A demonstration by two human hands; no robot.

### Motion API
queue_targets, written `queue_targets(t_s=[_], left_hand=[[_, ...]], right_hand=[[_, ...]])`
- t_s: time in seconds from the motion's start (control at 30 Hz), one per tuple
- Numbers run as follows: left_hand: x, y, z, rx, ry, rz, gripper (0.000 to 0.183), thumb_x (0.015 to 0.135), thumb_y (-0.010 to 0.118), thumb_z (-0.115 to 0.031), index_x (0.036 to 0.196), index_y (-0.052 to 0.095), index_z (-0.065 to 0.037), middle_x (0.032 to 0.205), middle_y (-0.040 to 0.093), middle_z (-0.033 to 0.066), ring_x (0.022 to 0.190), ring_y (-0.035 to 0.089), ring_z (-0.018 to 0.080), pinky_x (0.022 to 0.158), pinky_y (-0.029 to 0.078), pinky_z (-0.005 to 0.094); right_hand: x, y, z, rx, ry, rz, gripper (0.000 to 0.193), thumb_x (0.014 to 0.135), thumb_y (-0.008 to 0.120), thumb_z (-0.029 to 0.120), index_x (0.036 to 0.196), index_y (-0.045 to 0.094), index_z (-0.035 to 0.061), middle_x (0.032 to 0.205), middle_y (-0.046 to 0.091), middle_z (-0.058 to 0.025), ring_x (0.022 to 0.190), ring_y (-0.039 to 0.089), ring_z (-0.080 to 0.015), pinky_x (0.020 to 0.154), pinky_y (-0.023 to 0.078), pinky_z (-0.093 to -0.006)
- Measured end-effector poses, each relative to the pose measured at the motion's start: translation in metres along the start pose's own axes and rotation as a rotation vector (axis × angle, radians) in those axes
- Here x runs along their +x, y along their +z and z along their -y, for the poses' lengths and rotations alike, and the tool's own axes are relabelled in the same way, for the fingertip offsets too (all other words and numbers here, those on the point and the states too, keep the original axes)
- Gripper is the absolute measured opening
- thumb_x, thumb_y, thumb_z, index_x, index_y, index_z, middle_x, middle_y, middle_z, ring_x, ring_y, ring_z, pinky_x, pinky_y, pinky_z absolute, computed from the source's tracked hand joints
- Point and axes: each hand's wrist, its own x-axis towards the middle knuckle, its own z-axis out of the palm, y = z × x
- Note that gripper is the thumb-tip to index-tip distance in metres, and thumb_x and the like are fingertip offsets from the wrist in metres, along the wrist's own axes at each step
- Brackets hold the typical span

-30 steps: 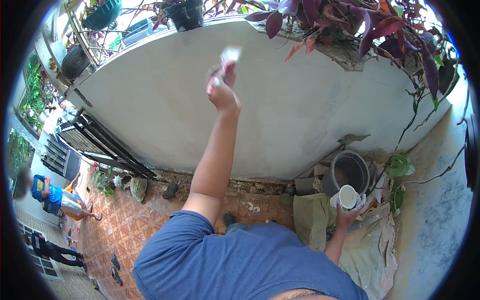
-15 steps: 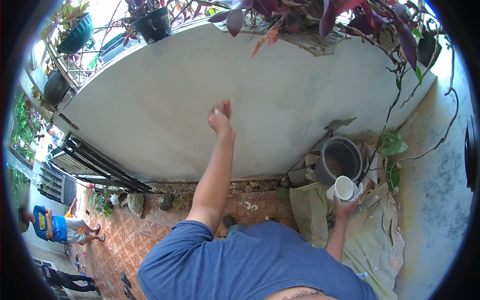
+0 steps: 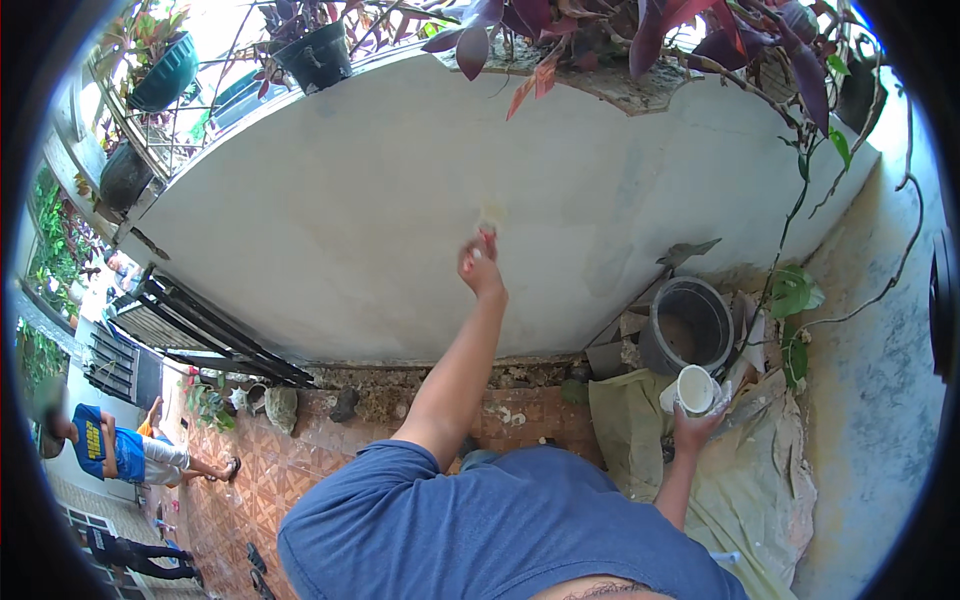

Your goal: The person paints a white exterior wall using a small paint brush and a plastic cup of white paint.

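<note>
My left hand [image 3: 481,268] is raised in front of the pale plastered wall [image 3: 350,200], fingers closed around the red handle of a paintbrush [image 3: 487,236]. Its pale bristles look blurred against the wall surface. Low on the right, my right hand [image 3: 697,428] holds a small white tub [image 3: 694,388] by its side, the open top facing up. Whitish smears mark the fingers there. How full the tub is, I cannot tell.
Behind the tub stands a dark bucket [image 3: 688,325]. A pale cloth sheet [image 3: 740,490] covers the floor at right. Plants with purple leaves [image 3: 640,30] overhang the wall top. A black metal gate [image 3: 210,325] leans at left. Two people [image 3: 105,440] stand on the tiled floor.
My left hand has moved right and slightly down along the wall with the paintbrush. The tub stays in my right hand, and the whole view has shifted a little.
</note>
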Motion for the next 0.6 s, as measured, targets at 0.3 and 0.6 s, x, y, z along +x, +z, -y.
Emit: queue_targets(t_s=[0.3,0.6], left_hand=[[0.027,0.038,-0.025,0.092,-0.082,-0.073,0.01,0.089,0.046,-0.007,0.083,0.054,-0.003,0.082,0.062,0.0086,0.072,0.062,0.018,0.063,0.051,0.0282],[-0.013,0.147,-0.148,-0.229,0.219,0.289,0.011,0.089,0.044,-0.004,0.094,0.052,0.001,0.096,0.061,0.0129,0.092,0.064,0.0235,0.085,0.052,0.0337]], right_hand=[[0.006,-0.001,0.001,-0.044,-0.066,-0.015,0.098,0.056,0.078,0.006,0.138,0.026,-0.0009,0.134,0.039,-0.0197,0.126,0.04,-0.0339,0.107,0.029,-0.0416],[0.002,0.003,0.0,-0.014,0.01,0.051,0.101,0.055,0.08,0.007,0.139,0.025,-0.0004,0.137,0.037,-0.0199,0.128,0.038,-0.0331,0.108,0.028,-0.0417]])
